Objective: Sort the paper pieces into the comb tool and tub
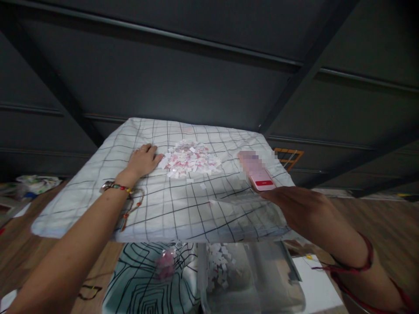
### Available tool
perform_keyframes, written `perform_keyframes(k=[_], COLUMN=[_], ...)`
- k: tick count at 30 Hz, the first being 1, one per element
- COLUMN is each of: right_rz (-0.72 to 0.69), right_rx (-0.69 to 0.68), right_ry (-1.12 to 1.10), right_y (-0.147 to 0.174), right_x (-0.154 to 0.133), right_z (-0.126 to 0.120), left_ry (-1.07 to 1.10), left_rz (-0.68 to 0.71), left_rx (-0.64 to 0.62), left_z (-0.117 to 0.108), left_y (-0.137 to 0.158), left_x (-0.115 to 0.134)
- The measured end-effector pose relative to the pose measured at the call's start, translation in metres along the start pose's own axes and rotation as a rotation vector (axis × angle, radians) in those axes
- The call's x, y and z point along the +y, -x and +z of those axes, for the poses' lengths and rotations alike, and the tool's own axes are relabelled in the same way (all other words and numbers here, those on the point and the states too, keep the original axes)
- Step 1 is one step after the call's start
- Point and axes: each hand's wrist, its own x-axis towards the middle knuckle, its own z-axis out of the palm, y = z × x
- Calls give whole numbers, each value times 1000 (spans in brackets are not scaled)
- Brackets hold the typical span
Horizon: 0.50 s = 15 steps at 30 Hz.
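Head view: checked cloth (183,213) before dark panels (176,83); left fingers (151,149) rest spread, right fingers (274,195) grip phone (262,179).

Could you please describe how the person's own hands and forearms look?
No gloves or sleeves show. The left hand has a multicoloured beaded bracelet with a trailing, orange-beaded cord at its wrist; the right hand has thin, dark red cord bracelets.

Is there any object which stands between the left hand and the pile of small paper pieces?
Nothing visible does. The left hand rests on the checked cloth, its thumb right at the left edge of the pile. The phone is beyond the pile's right side.
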Motion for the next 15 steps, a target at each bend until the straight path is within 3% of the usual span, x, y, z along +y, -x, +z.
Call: perform_keyframes(k=[7, 15], right_rz=[49, -10], right_rx=[-10, 29], right_ry=[49, -35], right_y=[1, -1], right_x=[3, -10], right_z=[3, -3], left_ry=[8, 20], left_rz=[5, 5], left_rx=[0, 13], left_z=[3, 3], left_y=[-2, -2], left_x=[-2, -1])
